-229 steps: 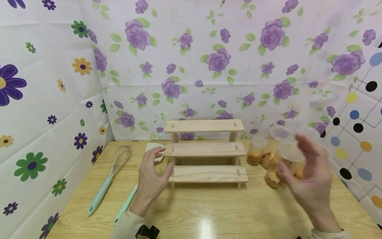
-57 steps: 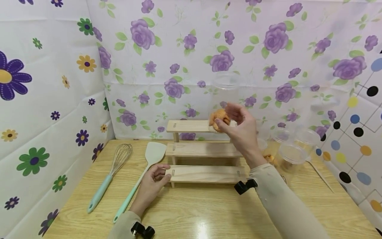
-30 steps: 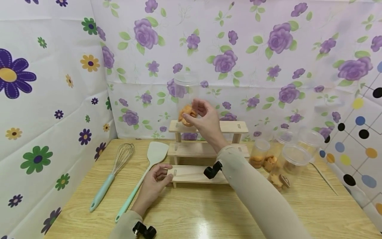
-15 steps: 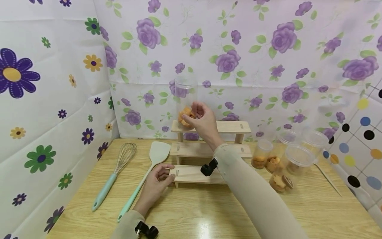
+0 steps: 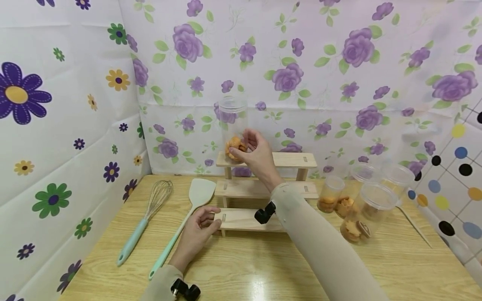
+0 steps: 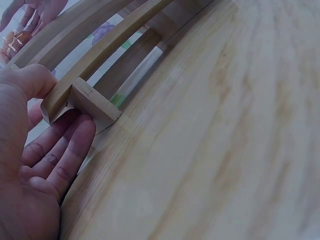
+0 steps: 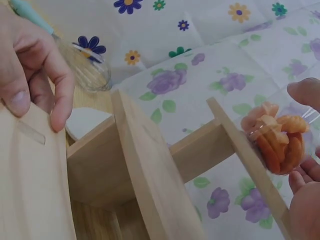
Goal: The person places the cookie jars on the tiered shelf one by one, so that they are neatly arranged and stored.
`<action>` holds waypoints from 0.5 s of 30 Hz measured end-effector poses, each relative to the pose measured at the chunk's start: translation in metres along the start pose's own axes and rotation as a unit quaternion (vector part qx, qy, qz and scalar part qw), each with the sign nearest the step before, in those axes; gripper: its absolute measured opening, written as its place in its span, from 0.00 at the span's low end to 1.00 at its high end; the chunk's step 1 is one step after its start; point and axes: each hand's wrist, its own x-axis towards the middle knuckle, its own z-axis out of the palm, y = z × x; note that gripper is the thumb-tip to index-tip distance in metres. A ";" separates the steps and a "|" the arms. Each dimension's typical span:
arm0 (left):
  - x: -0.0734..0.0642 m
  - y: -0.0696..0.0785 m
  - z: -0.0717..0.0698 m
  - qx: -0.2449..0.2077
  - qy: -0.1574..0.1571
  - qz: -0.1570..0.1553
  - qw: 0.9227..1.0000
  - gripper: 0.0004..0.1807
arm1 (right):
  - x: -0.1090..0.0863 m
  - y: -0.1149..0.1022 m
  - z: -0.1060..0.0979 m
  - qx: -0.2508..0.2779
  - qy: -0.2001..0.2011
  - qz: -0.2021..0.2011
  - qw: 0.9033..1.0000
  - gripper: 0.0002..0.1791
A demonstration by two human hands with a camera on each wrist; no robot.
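A three-step wooden display shelf [image 5: 244,189] stands on the table. At the left end of its top step is a tall clear lidded jar [image 5: 232,119] with orange-brown twisted snacks [image 7: 278,137] in the bottom. My right hand [image 5: 259,158] holds the jar low down, thumb in front and fingers round the right side. The jar stands upright, its base at the top board. My left hand [image 5: 197,232] grips the left end of the lowest step, thumb above; in the left wrist view its fingers [image 6: 65,150] curl beneath the board.
Several clear lidded jars of biscuits and snacks, one a star-biscuit jar [image 5: 370,209], stand at the right. A thin pale stick [image 5: 415,225] lies beyond them. On the left lie a whisk [image 5: 144,221] and a pale spatula [image 5: 201,191]. A flowered cloth [image 5: 320,83] hangs close behind.
Earlier both hands were off everything. My right hand took a jar from the right group, carried it left and lowered it onto the top step. My left hand took hold of the lowest step.
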 end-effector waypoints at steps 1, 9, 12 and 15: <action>0.000 0.000 0.000 0.000 -0.001 0.000 1.000 0.18 | -0.001 0.000 -0.001 -0.002 0.000 -0.001 1.000 0.48; 0.000 0.000 0.000 0.005 -0.003 0.005 1.000 0.18 | -0.007 -0.012 -0.009 -0.004 0.012 -0.042 0.999 0.49; 0.000 0.000 0.000 0.002 -0.001 0.006 1.000 0.18 | -0.011 -0.018 -0.013 0.000 0.021 -0.057 0.998 0.49; 0.001 0.000 0.001 0.002 0.001 0.006 1.000 0.18 | -0.016 -0.025 -0.018 0.002 0.030 -0.072 0.997 0.49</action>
